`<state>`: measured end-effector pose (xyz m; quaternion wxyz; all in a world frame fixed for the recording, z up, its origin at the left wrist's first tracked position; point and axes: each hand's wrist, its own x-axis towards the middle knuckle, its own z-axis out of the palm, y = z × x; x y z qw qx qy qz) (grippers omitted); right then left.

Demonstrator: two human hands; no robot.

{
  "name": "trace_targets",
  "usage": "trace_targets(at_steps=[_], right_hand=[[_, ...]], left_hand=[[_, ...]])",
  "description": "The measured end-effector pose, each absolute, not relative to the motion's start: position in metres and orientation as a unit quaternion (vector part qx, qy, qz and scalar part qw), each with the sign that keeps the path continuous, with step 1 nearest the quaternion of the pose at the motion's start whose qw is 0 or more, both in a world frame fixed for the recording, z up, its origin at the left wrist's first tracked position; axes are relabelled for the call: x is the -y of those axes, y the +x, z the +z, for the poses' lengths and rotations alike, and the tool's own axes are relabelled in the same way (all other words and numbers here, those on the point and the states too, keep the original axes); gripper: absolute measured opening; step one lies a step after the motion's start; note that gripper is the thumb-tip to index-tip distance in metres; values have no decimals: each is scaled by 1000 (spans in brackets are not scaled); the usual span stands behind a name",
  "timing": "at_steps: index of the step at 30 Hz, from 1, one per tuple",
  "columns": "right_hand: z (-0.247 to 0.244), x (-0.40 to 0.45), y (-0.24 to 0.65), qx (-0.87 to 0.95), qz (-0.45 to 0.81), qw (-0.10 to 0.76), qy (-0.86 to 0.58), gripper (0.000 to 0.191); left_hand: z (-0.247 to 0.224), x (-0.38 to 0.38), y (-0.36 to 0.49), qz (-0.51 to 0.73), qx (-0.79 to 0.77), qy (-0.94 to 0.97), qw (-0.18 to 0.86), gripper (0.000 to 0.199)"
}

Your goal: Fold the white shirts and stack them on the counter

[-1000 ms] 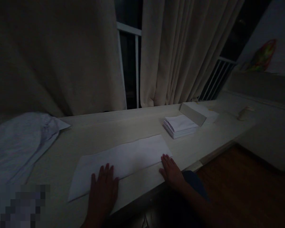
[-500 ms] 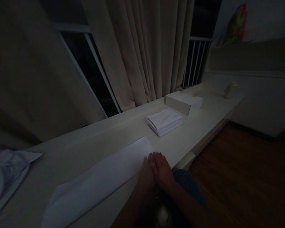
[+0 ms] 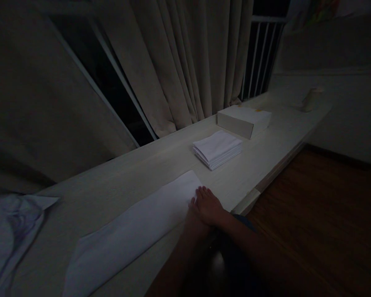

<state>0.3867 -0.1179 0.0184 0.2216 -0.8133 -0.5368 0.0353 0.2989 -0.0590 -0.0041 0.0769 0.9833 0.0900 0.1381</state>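
Observation:
A long white folded strip (image 3: pixel 136 235) lies across the pale table; I cannot tell whether it is paper or cloth. My right hand (image 3: pixel 208 207) rests flat on its near right end, fingers stretched out and close together. Beneath and beside it is my left hand (image 3: pixel 194 220), blurred and partly covered by the right; a fingertip or two show on the strip, and the hand looks flat. Beyond the hands sits a neat stack of folded white pieces (image 3: pixel 217 149), apart from the strip.
Behind the stack is a white box (image 3: pixel 244 119) with orange marks. A crumpled white sheet (image 3: pixel 14 239) with purplish marks lies at far left. A pale cylindrical object (image 3: pixel 311 99) stands at the far right end. Curtains (image 3: pixel 185 62) hang along the back edge.
My view has tilted down, so the table things sit higher. My right hand has moved over my left hand, which was side by side with it and now shows less of its fingers.

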Motion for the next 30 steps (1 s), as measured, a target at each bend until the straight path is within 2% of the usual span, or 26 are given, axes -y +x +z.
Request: trace_targets(at_steps=[4,9,19,23,25,30], right_hand=[[18,78,402,527,64,182,-828,88],[17,29,417,516,65,159,-839,91],[-3,7,428,509,56,194,-836,92],[3,9,431,508,59,182,-840,91],[12,8,427,510,44,175,-841,88],[38,-14,362,634,-2,201,-747,65]], left_hand=[[10,63,302,151,-105,979,86,64],[19,65,296,144,-79,981,108,57],[21,67,293,159,-79,970,164,62],[26,59,273,199,-116,946,229,43],[33,41,251,209,-177,938,213,40],[57,-43,174,124,-342,930,44,50]])
